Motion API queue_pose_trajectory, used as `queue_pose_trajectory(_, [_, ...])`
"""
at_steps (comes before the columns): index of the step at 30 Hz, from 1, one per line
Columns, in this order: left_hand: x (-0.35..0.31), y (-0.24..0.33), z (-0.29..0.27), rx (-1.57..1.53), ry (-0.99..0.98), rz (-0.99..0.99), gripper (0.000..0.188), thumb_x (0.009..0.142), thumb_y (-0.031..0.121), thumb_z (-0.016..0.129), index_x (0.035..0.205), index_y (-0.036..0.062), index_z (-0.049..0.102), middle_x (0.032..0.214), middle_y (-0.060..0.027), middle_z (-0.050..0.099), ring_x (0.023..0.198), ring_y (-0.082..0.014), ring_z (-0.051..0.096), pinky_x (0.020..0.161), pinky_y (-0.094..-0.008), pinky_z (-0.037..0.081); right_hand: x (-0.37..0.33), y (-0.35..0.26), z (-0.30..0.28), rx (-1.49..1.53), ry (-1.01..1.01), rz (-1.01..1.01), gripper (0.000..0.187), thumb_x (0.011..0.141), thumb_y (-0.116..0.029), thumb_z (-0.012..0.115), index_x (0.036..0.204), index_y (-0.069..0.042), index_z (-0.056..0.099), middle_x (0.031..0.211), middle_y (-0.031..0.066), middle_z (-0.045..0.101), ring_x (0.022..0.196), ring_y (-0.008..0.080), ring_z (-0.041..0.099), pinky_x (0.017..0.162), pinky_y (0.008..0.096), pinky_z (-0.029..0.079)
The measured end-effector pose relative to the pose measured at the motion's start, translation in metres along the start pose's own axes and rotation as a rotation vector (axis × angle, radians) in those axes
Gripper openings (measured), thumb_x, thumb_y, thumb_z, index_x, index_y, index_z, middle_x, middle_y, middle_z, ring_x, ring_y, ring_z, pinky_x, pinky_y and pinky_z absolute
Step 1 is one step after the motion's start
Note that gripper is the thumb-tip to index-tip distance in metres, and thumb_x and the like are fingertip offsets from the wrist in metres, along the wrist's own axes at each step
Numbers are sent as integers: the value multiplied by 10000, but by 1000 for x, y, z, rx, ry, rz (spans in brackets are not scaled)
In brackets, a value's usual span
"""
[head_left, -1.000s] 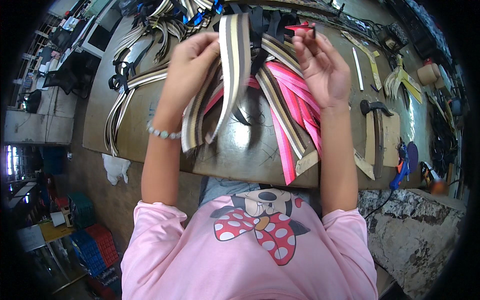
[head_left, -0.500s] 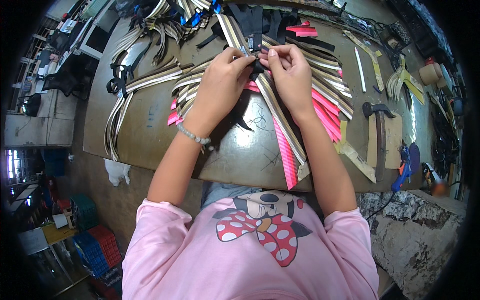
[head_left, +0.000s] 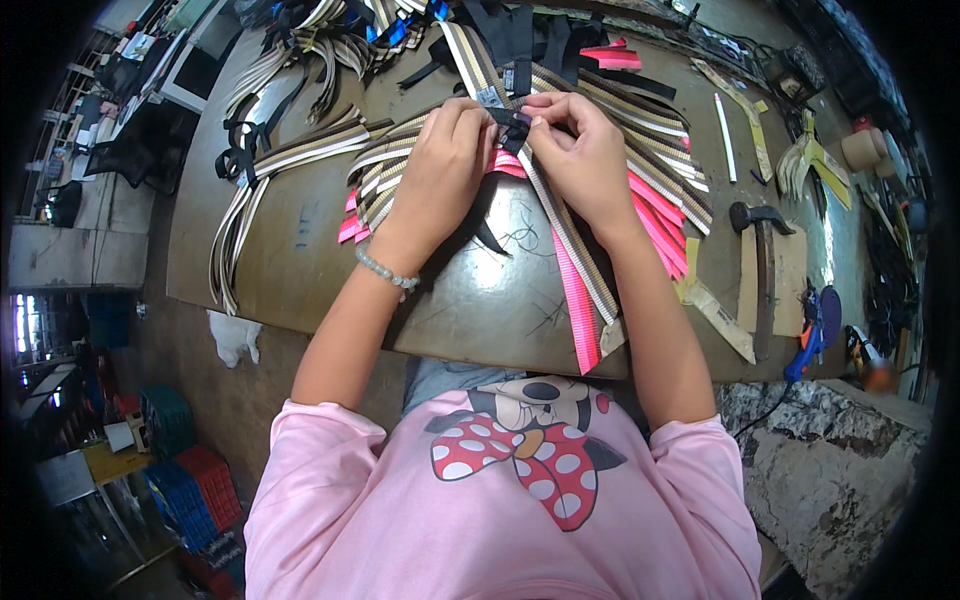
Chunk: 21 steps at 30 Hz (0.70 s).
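My left hand and my right hand meet over the far middle of the table, fingers pinched on a short black strap. The fingers partly cover it. Under and around the hands a pile of striped webbing straps in brown, beige and white fans out to both sides. Pink webbing straps lie beneath them. One striped strap and one pink strap run from below my right hand to the table's near edge.
On the right lie a hammer on a board, a blue glue gun, a white pen-like stick and rolls of tape. More striped straps and black loops spread over the left side of the table.
My hands have moved slightly apart, and more of the black strap shows between them. The view has shifted a little. Both hands still pinch the strap.
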<state>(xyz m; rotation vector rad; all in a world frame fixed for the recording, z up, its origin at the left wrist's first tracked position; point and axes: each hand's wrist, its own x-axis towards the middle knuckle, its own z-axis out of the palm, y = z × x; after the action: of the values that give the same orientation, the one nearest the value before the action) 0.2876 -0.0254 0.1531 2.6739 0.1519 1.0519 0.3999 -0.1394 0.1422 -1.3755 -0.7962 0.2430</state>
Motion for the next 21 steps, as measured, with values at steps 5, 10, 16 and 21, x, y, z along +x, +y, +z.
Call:
queue_pose_trajectory(5, [-2,-2,1,-99,16,-100,118,867,44,626,931,-38,571,945,-168,590,852,-328,600,770,-391,484,0,-3,-1,-120,-15,-82,98,772,17,622,833,80,577,1026,170,613,886,221,661,769,304,575])
queue_pose_trajectory(10, [-1,-3,-2,-158,10,-150,127,886,53,620,947,-48,575,946,-165,603,837,-310,622,738,-363,497,-2,-7,-1,-290,-47,-155,98,792,14,615,870,69,591,1038,148,618,930,194,646,779,274,552])
queue_pose_trajectory(16, [-3,-7,-1,-163,15,-147,134,895,59,615,958,-53,577,920,-160,607,815,-281,633,724,-339,507,-1,-5,5,-336,-2,-299,203,741,7,608,930,79,614,892,173,600,715,274,625,669,340,524])
queue_pose_trajectory(21, [-2,-8,-2,-346,23,-393,143,920,75,599,966,-60,589,921,-132,628,834,-199,655,744,-312,524,0,-3,3,-316,-18,-262,192,756,3,615,933,78,613,907,179,605,756,269,647,693,324,547])
